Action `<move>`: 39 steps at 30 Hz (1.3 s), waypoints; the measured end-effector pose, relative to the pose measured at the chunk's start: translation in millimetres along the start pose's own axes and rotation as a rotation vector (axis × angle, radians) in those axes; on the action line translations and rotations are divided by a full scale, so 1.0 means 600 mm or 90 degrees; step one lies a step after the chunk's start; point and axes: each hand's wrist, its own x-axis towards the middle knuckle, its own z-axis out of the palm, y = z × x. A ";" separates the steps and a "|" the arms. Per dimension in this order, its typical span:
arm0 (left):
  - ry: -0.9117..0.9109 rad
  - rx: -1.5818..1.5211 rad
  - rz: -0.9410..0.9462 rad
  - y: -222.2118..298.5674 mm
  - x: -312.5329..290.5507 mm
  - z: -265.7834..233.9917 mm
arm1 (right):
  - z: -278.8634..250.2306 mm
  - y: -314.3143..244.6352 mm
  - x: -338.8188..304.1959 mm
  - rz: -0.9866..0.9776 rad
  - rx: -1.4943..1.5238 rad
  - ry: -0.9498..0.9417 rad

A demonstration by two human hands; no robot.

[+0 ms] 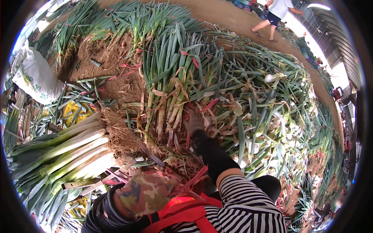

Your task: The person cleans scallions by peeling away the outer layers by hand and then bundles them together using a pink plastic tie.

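Observation:
My left hand [149, 193], in a camouflage-patterned glove, is low in the middle, close to my body. Its fingers are closed around red tie strips [194, 179]. My right hand [194, 123], in a greyish glove below a black sleeve, reaches forward to the base of an upright bunch of leeks [171, 81]. Its fingertips are partly lost among stalks and dry leaves, so I cannot tell their grip. At the left, trimmed leeks [83, 145] lie side by side, with pale stems and brown roots [116, 126] pointing toward the middle.
A large heap of leeks and loose leaves [268, 101] spreads to the right. More bundles [128, 19] stand at the back beside bare soil [124, 83]. A white sack [37, 75] rests at the far left. Beyond the heap, a person [274, 17] walks on the dirt path [229, 17].

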 end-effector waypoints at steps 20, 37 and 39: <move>-0.121 0.060 -0.014 -0.021 0.024 -0.003 | 0.032 0.046 0.124 -0.016 0.074 -0.250; -0.091 0.071 -0.021 -0.033 0.038 -0.022 | 0.123 0.122 0.194 0.039 0.297 -0.294; -0.084 0.069 -0.048 -0.033 0.029 -0.021 | 0.111 0.038 0.165 0.223 0.380 -0.103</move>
